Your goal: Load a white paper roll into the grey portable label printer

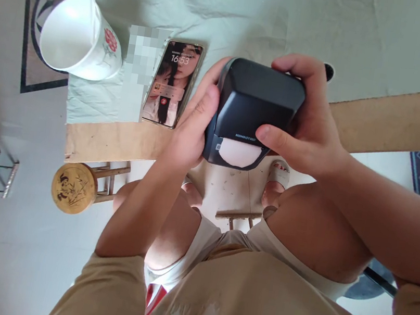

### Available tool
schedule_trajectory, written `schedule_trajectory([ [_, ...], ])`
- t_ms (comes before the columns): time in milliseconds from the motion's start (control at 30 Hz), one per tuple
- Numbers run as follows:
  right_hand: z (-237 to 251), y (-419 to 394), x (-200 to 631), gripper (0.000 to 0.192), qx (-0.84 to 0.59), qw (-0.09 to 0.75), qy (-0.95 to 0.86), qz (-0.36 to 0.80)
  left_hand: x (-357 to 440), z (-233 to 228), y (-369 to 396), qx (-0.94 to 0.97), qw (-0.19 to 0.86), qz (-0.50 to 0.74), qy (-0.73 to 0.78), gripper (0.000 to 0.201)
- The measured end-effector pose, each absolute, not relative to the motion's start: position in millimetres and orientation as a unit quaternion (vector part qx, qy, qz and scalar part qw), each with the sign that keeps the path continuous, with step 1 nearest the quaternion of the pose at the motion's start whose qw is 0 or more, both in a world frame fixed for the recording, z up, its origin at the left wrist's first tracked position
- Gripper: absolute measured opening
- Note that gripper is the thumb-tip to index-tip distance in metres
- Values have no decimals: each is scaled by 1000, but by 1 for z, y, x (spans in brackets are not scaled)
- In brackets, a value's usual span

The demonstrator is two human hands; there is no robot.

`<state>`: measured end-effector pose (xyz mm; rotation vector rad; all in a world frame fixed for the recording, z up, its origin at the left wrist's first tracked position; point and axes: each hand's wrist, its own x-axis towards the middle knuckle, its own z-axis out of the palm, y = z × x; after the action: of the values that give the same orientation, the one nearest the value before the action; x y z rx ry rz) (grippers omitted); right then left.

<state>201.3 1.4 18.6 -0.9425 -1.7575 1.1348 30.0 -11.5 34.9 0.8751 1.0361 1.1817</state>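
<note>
I see the black label printer (254, 112) held above the table's near edge, white roll facing down. My left hand (195, 123) clasps its left side; my right hand (302, 118) wraps top and right. Phone (172, 83) lies just left on the cloth (255, 11), white cup (80, 38) beyond it.

Beige short-sleeved shirt (250, 311), faint white stains; pale shorts (200, 245); white sandals (279, 174).
</note>
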Motion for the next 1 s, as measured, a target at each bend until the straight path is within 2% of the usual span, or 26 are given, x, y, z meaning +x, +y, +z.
schedule_trajectory([
  [100, 17, 1, 201, 66, -380, 407, -696, 454, 26, 35, -11, 395, 665, 527, 351, 32],
  [200, 16, 0, 200, 68, -387, 402, -691, 460, 24, 33, -10, 367, 700, 525, 315, 29],
  [367, 23, -3, 197, 64, -409, 418, -684, 437, 21, 26, -7, 346, 678, 532, 369, 32],
  [500, 30, -4, 197, 58, -431, 387, -721, 380, 21, 24, -5, 349, 673, 525, 388, 35],
  [700, 33, -4, 198, 61, -411, 380, -757, 337, 21, 25, -6, 365, 641, 542, 403, 21],
  [833, 36, -4, 198, 60, -426, 373, -759, 322, 21, 26, -6, 351, 651, 531, 414, 20],
  [933, 42, -7, 200, 56, -450, 392, -751, 282, 21, 28, -5, 338, 673, 504, 421, 31],
  [1000, 49, -10, 201, 44, -470, 415, -742, 237, 23, 30, -6, 329, 679, 506, 417, 36],
])
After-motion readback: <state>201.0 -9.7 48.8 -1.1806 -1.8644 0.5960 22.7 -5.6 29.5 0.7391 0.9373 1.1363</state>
